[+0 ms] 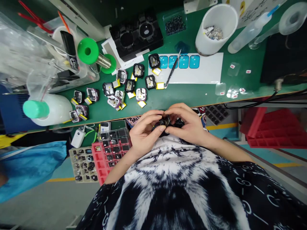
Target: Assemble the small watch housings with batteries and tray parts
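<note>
Both my hands meet just off the table's front edge, close to my body. My left hand (pixel 148 130) pinches one side of a small black watch case (pixel 165 120), and my right hand (pixel 185 123) grips its other side. Fingers cover most of the case, so its inside is hardly visible. On the green table ahead lie several open watch cases, among them a black one (pixel 150 82) and a white one (pixel 141 94), with yellow-edged batteries (pixel 160 85) on short leads. Tweezers (pixel 173 68) lie across a white sheet (pixel 203 75) bearing blue square stickers (pixel 184 62).
A white cup of small parts (pixel 200 40), a bin of black screws (pixel 175 25) and a black tray (pixel 136 35) stand at the back. To the left are a green solder spool (pixel 88 51) and a white bottle (pixel 59 110). Red parts trays (pixel 103 166) sit below the edge.
</note>
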A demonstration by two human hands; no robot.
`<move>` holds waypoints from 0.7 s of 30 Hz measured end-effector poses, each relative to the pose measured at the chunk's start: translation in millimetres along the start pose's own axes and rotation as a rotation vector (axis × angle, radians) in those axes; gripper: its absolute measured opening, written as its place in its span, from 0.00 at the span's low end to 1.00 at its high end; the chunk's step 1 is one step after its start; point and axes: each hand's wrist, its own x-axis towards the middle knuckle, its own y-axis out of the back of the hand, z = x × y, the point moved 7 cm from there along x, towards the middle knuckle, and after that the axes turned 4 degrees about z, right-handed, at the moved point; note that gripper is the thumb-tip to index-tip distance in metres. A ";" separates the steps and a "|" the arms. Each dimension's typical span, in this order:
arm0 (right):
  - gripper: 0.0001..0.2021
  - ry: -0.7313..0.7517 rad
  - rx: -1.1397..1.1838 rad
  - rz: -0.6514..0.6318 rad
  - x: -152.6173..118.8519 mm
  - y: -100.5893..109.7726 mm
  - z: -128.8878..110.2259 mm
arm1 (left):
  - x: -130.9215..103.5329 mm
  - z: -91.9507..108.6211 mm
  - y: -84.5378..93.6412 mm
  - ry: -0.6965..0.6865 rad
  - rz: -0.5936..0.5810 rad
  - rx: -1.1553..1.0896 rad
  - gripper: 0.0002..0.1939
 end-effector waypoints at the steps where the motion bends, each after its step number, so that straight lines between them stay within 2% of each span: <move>1: 0.19 -0.007 -0.022 0.012 -0.5 0.4 -0.4 | -0.1 -1.2 -0.5 0.004 0.000 0.007 0.20; 4: 0.17 -0.020 -0.047 0.021 -1.1 1.3 -1.5 | -0.2 -5.5 -1.9 0.037 -0.034 -0.034 0.21; 7: 0.14 0.073 -0.121 -0.008 -0.9 1.9 -8.7 | 0.0 -7.6 -2.5 0.093 -0.137 -0.076 0.27; 12: 0.16 0.200 -0.234 -0.098 -0.4 1.7 -19.4 | 0.2 -3.9 1.1 0.091 -0.315 0.119 0.34; 17: 0.19 0.165 -0.262 -0.130 -1.2 1.9 -23.4 | -0.8 -4.8 4.2 0.101 -0.251 0.101 0.32; 21: 0.18 0.211 -0.285 -0.117 -3.9 1.8 -28.1 | -3.7 -3.7 2.3 0.093 -0.178 0.052 0.29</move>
